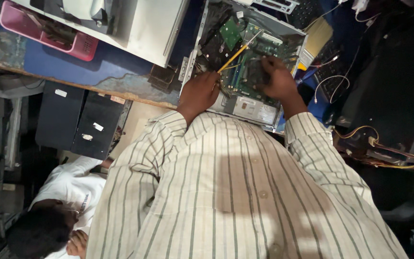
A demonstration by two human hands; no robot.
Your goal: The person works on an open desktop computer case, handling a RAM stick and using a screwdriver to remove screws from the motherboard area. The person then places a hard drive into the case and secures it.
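We have one view, from a camera on the person's head, looking steeply down over the striped shirt point(235, 192). The open computer case point(245, 62) sits close at twelve o'clock on the worktop point(73, 67).

Dim, tilted view; soft blur, dark corners.

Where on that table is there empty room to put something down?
A bare strip of blue tabletop lies between the pink plastic basket and the table's worn front edge. Inside the open grey computer case it is crowded: both hands, left and right, a yellow-handled screwdriver.
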